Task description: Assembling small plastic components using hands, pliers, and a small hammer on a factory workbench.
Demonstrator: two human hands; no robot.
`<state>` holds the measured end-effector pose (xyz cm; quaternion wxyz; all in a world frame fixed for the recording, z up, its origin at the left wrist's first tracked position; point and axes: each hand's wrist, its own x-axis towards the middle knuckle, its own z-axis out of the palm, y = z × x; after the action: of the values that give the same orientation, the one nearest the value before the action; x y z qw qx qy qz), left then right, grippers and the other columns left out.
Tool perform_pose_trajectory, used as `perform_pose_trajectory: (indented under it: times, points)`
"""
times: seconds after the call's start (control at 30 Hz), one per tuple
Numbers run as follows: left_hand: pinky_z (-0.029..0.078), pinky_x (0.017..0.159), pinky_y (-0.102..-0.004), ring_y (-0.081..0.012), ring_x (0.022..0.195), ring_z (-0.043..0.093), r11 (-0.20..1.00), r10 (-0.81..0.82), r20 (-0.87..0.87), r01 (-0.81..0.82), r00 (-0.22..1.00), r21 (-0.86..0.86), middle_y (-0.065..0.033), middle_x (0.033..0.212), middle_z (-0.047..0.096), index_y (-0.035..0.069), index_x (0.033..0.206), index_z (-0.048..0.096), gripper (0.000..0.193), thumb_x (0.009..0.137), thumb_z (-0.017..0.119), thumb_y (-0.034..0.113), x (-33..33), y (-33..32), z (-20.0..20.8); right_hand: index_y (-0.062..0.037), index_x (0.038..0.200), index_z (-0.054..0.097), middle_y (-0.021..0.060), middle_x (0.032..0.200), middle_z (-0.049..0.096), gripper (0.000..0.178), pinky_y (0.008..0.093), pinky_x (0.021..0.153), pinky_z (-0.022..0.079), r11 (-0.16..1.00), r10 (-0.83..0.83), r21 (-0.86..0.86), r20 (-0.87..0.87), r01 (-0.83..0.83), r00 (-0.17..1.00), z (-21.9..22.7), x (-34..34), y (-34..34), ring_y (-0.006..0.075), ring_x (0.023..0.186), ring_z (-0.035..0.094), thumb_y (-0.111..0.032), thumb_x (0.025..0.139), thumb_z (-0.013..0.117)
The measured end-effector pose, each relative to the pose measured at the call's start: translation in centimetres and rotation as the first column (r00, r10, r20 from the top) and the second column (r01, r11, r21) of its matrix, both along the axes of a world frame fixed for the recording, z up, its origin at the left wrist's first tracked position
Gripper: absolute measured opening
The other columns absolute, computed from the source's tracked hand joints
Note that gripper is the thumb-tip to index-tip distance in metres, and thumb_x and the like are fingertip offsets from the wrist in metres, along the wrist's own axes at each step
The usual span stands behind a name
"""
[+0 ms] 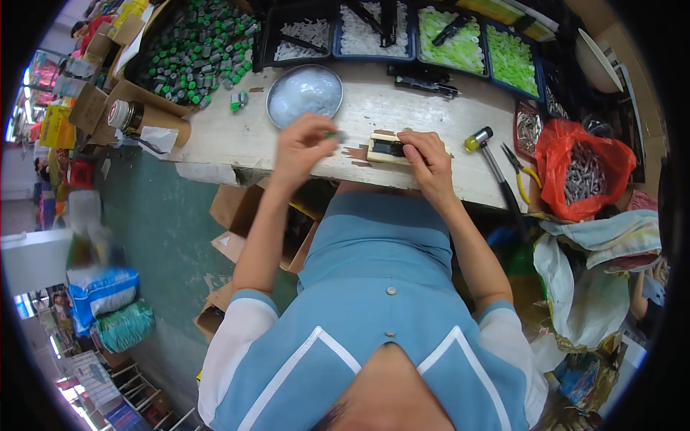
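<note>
Over the near edge of the bench, my left hand [305, 149] pinches a small green-and-grey cylindrical part [336, 135], slightly blurred. To its right, a cream block [382, 154] lies on the bench with a black piece [389, 148] set in its hollow. My right hand [430, 159] closes over the right end of that block, its thumb and fingers covering part of the black piece. A round metal dish [305, 92] with pale, shiny contents stands just beyond my left hand. Two similar green-and-grey parts [238, 100] lie left of the dish.
A box of green-and-grey cylinders [198, 54] stands at the far left. Bins of white parts [370, 32] and bright green parts [512, 61] line the back. A hammer [496, 158], yellow-handled pliers [523, 172] and a red bag of metal pins [583, 176] are at the right.
</note>
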<state>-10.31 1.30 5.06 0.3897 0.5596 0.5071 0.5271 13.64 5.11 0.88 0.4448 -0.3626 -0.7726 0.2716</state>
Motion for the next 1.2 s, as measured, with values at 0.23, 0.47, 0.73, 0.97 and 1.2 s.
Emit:
perform_pose_trajectory:
  times: [0.23, 0.47, 0.73, 0.97, 1.2]
  points:
    - [0.041, 0.071, -0.031, -0.0211, 0.08, 0.055, 0.876, -0.056, -0.582, 0.32, 0.812, 0.362, -0.0054, 0.09, 0.061, 0.005, 0.083, 0.061, 0.021, 0.065, 0.063, -0.005, 5.9, 2.5, -2.4, -0.0034, 0.092, 0.062, 0.0081, 0.093, 0.062, 0.012, 0.0323, 0.077, 0.04, 0.998, -0.012, -0.065, -0.126, 0.003, 0.992, 0.1, 0.1, -0.3, 0.0243, 0.085, 0.054, -0.007, 0.082, 0.057]
    - [0.039, 0.075, -0.0332, -0.0237, 0.082, 0.05, 0.899, -0.076, -0.598, 0.314, 0.798, 0.305, -0.0042, 0.094, 0.061, 0.006, 0.085, 0.061, 0.022, 0.067, 0.06, -0.006, 5.0, 2.1, -3.4, -0.0026, 0.095, 0.063, 0.0083, 0.095, 0.063, 0.014, 0.0305, 0.079, 0.041, 1.0, 0.003, -0.029, -0.007, -0.003, 1.0, 0.3, 0.3, -0.4, 0.0224, 0.087, 0.055, -0.008, 0.084, 0.057]
    - [0.045, 0.058, -0.0238, -0.0134, 0.071, 0.051, 0.971, -0.23, -0.311, 0.238, 0.922, -0.012, -0.0023, 0.083, 0.056, 0.005, 0.089, 0.062, 0.02, 0.071, 0.065, -0.002, 5.4, 2.7, -1.9, -0.0034, 0.088, 0.062, 0.0064, 0.087, 0.062, 0.01, 0.0331, 0.074, 0.038, 0.999, -0.001, 0.035, 0.022, 0.001, 1.0, 0.1, -0.1, -0.1, 0.0231, 0.08, 0.054, -0.01, 0.081, 0.058]
    - [0.041, 0.042, -0.0184, -0.0053, 0.055, 0.048, 0.929, -0.054, 0.306, 0.16, 0.95, -0.334, -0.0014, 0.082, 0.049, 0.0, 0.085, 0.06, 0.009, 0.078, 0.065, 0.002, 5.1, 2.2, -5.0, -0.0039, 0.091, 0.064, 0.0065, 0.09, 0.064, 0.011, 0.0303, 0.077, 0.038, 1.0, -0.001, -0.004, 0.057, 0.001, 0.998, 0.4, -0.1, -0.1, 0.0212, 0.082, 0.055, -0.009, 0.083, 0.057]
    - [0.042, 0.043, -0.0215, -0.0081, 0.056, 0.05, 0.95, -0.079, 0.134, 0.116, 0.988, -0.292, -0.003, 0.079, 0.05, -0.001, 0.079, 0.061, 0.006, 0.075, 0.065, 0.001, 5.4, 2.7, -3.7, -0.0018, 0.088, 0.061, 0.0092, 0.086, 0.062, 0.009, 0.0327, 0.075, 0.041, 0.996, -0.025, -0.082, -0.047, 0.021, 0.999, 0.7, -0.2, 0.0, 0.0247, 0.081, 0.055, -0.006, 0.081, 0.057]
